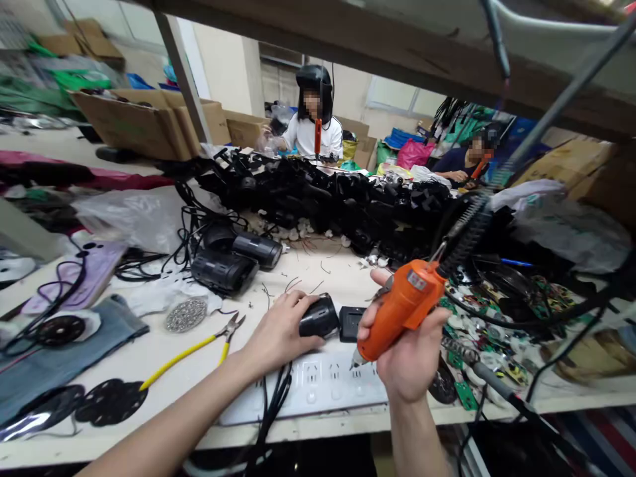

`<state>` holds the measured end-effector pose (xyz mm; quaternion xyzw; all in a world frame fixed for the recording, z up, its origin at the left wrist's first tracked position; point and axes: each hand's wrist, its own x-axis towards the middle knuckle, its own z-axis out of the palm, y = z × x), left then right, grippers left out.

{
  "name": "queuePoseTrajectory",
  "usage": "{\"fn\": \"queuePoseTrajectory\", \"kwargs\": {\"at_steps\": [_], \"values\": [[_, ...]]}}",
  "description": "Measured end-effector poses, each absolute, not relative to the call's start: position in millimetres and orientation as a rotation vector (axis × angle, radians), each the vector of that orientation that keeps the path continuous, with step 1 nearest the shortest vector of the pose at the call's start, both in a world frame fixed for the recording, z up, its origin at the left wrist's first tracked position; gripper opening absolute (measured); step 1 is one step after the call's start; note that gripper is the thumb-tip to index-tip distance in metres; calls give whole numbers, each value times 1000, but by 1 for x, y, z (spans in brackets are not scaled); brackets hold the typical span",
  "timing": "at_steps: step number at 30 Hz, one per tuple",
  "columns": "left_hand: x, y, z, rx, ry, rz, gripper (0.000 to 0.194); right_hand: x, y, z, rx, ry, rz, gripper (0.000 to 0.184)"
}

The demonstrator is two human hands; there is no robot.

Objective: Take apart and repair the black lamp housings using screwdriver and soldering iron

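Hands hold a black housing point(318, 316) left, orange screwdriver point(403, 306) right.

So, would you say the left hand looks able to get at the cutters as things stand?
Probably yes: the cutters lie close to the left hand, with nothing seen resting on their jaws. That hand holds the black casing, though, and would likely need to let go first.

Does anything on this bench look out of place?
Loose wire snippets lie strewn on the bench beyond the left hand, and green circuit boards are jumbled right of the orange tool. Both look untidy, though I see no clear damage.
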<state>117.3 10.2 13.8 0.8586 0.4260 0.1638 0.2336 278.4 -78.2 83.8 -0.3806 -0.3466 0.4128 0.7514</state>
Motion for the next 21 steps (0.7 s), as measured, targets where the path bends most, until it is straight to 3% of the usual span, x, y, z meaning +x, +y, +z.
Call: {"fn": "queuePoseTrajectory", "kwargs": {"at_steps": [7, 13, 21], "values": [[97, 16, 19, 2230, 1029, 424, 65, 249, -65, 88, -653, -812, 900, 79], [100, 10, 17, 2226, 1038, 473, 58, 249, -66, 80, -617, -825, 1015, 63], [104, 8, 12, 2240, 1093, 567, 49, 242, -62, 67, -617, -839, 1029, 63]]}}
